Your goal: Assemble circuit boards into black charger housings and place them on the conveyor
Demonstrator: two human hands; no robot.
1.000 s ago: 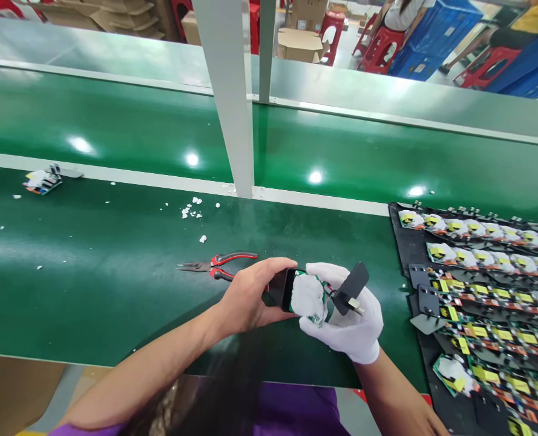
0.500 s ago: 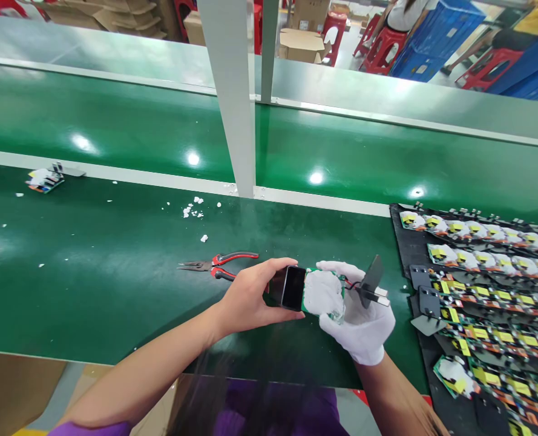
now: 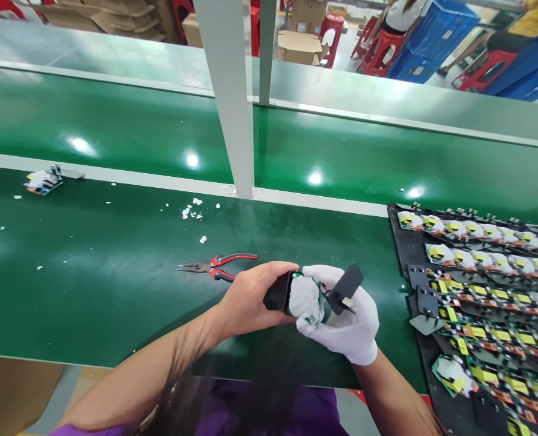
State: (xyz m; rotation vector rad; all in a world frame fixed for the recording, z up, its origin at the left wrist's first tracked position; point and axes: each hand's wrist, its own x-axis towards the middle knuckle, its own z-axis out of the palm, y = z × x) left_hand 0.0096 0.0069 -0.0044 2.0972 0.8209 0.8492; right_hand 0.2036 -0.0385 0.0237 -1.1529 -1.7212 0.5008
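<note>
My bare left hand [image 3: 253, 300] grips a black plastic adapter case [image 3: 278, 293] whose mouth faces right. In my white-gloved right hand [image 3: 348, 324] is a circuit board [image 3: 305, 298] coated with white filler, held by its edges between thumb and fingers. The board's left end sits at the case's mouth, apparently partly inside it. A black end plate with plug pins [image 3: 347, 288] hangs on wires from the board's right end, over my right palm. Left of my left hand, red-and-black long-nose pliers [image 3: 216, 264] lie with their handles apart.
Rows of filled circuit boards [image 3: 482, 259] lie on a black mat [image 3: 401, 242] at right. One more board [image 3: 44, 180] rests at far left. White crumbs [image 3: 192, 211] dot the green bench [image 3: 114, 260]. An upright post [image 3: 232, 103] rises behind.
My right hand has moved left, bringing the board up against the case and into its mouth. The end plate has tilted and shifted left with it.
</note>
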